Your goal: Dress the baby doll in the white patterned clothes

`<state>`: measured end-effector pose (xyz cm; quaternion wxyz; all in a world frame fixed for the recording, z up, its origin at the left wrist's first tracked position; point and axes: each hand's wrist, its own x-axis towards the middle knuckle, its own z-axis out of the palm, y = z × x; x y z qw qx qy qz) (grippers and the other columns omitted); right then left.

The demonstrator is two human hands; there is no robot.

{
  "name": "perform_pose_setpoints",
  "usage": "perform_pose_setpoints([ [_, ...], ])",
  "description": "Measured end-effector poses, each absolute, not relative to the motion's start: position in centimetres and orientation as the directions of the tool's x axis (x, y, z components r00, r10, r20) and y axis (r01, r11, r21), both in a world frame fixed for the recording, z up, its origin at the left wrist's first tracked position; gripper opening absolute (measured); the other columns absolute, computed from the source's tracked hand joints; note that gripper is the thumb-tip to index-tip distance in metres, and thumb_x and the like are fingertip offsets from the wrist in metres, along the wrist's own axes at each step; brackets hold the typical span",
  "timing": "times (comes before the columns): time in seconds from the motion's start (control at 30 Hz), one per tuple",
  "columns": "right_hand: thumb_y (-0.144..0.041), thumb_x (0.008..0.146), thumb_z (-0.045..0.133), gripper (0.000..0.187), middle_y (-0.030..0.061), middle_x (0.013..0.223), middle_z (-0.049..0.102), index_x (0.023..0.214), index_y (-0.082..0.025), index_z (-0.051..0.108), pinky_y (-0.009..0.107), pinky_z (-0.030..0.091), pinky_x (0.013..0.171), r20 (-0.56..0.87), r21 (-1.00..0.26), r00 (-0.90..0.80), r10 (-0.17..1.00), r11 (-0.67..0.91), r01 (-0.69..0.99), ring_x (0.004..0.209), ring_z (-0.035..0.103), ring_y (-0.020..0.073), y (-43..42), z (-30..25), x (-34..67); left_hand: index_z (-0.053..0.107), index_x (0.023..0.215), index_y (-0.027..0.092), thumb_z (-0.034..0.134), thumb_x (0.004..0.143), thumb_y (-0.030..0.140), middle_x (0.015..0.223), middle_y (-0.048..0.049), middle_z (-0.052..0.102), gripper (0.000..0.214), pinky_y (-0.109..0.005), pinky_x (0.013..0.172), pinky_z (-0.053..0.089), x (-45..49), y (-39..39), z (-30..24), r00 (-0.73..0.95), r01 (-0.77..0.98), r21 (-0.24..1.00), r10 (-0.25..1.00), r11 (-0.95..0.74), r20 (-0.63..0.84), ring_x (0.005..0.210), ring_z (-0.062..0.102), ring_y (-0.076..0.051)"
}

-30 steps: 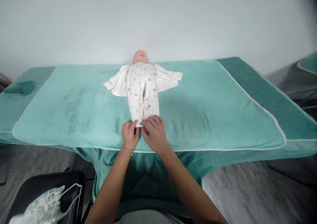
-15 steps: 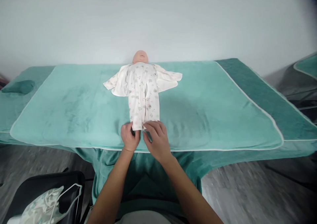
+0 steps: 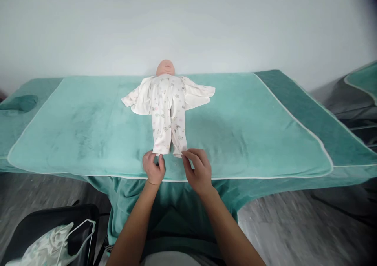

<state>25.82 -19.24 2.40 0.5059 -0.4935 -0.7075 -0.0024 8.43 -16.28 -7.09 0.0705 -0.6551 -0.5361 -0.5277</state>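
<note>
A baby doll with a pink head lies on its back on the green-covered bed, its head toward the wall. Patterned white baby pants are spread down over its front, the two legs slightly apart. Under them a white baby shirt shows, its sleeves stretched out to both sides. At the hem of the left pant leg, my left hand is closed, thumb and fingers on the cloth. My right hand pinches the outer corner of the right leg's hem. The doll's limbs are hidden by the clothes.
The green bed cover has white piping and hangs over the front edge. A black chair at lower left holds crumpled patterned cloth and a white hanger. Behind the bed stands a pale wall.
My right hand has moved right and slightly toward me with the right pant leg's hem, so a gap has opened between the legs. My left hand stays at the left hem.
</note>
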Motion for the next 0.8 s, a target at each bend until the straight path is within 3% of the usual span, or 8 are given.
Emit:
perform_pose_setpoints([
  [0.13,-0.005,0.094,0.063,0.029,0.0086,0.102,0.067,0.116,-0.023,0.062,0.04,0.056,0.079,0.7,-0.496,-0.023,0.714,0.509,0.704,0.093,0.062,0.0223,-19.8,1.6,26.2,0.059,0.1,0.02,0.061,0.094,0.016,0.101,-0.0114,0.068,0.008,-0.039,0.089,0.05,8.4,-16.3,-7.0,-0.114,0.789,0.441,0.604,-0.428,0.789,0.101,0.064,-0.024],
  [0.37,-0.011,0.097,0.062,0.025,0.0075,0.106,0.067,0.118,-0.024,0.063,0.039,0.058,0.085,0.625,-0.637,0.077,0.777,0.45,0.626,0.1,0.065,0.0213,-20.0,0.8,27.0,0.058,0.099,0.021,0.061,0.092,0.013,0.102,-0.0114,0.067,0.011,-0.041,0.092,0.05,8.4,-16.2,-7.3,-0.106,0.778,0.438,0.593,-0.451,0.798,0.105,0.064,-0.025],
  [0.53,-0.017,0.099,0.06,0.023,0.0097,0.114,0.066,0.121,-0.024,0.063,0.042,0.057,0.094,0.586,-0.671,0.094,0.805,0.417,0.613,0.108,0.065,0.0226,-19.0,1.0,26.8,0.058,0.099,0.021,0.061,0.091,0.013,0.102,-0.0115,0.066,0.012,-0.041,0.092,0.051,8.3,-16.2,-7.3,-0.098,0.792,0.419,0.584,-0.444,0.805,0.106,0.064,-0.026],
  [0.8,-0.024,0.103,0.057,0.011,0.0048,0.101,0.069,0.109,-0.024,0.066,0.033,0.056,0.083,0.449,-0.787,0.068,0.891,0.358,0.503,0.093,0.067,0.0174,-18.1,1.2,26.5,0.06,0.094,0.021,0.059,0.089,0.011,0.101,-0.0109,0.066,0.011,-0.042,0.092,0.051,8.1,-16.3,-7.5,-0.076,0.807,0.399,0.593,-0.435,0.802,0.106,0.064,-0.026],
])
